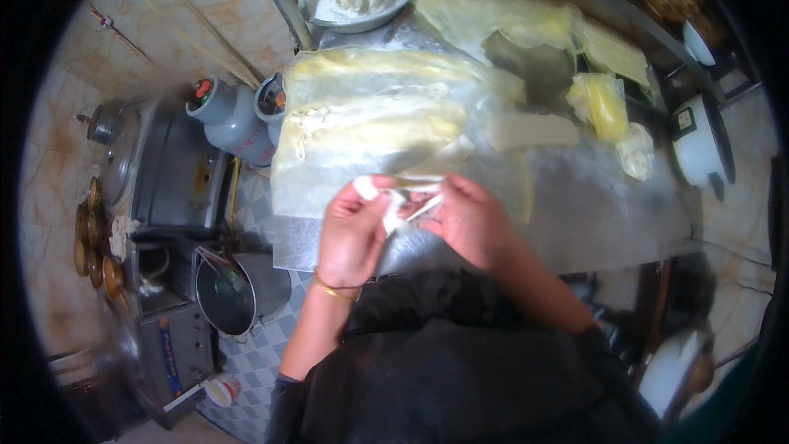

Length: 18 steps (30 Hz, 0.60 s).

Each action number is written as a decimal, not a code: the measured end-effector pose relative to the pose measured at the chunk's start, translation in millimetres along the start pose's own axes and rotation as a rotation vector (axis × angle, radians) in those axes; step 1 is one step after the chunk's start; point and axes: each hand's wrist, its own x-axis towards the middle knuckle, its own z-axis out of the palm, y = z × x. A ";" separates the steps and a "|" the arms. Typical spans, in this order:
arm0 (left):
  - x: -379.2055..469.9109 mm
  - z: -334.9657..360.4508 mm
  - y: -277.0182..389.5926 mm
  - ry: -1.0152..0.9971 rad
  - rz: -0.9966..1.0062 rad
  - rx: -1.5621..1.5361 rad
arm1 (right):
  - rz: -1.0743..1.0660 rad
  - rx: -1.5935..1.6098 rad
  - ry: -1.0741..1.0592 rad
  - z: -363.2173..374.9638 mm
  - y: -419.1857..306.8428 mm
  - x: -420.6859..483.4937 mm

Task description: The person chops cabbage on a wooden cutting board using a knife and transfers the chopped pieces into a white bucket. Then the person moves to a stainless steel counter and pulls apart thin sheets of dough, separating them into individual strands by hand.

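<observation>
My left hand point(357, 231) and my right hand point(474, 219) are raised over the near edge of a metal table point(610, 209), both gripping thin white dough strips point(419, 184) stretched between them. A folded white piece hangs by my left fingers. Beyond my hands lies plastic sheeting point(394, 74), with more pale strips point(370, 109) on it. A flat pale dough slab point(533, 131) lies to the right of them. The strips between my fingers are blurred.
A metal bowl point(394, 6) with white powder and hanging strips stands at the back left. Yellow plastic bags point(598, 105) lie at the right, near a white cooker point(703, 145). Gas cylinders point(231, 117) and a large metal pot point(225, 293) stand on the left.
</observation>
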 end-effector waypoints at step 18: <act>-20.2 -318.9 229.0 0.490 0.353 -0.076 | -0.916 0.070 0.398 -249.9 -349.2 -203.2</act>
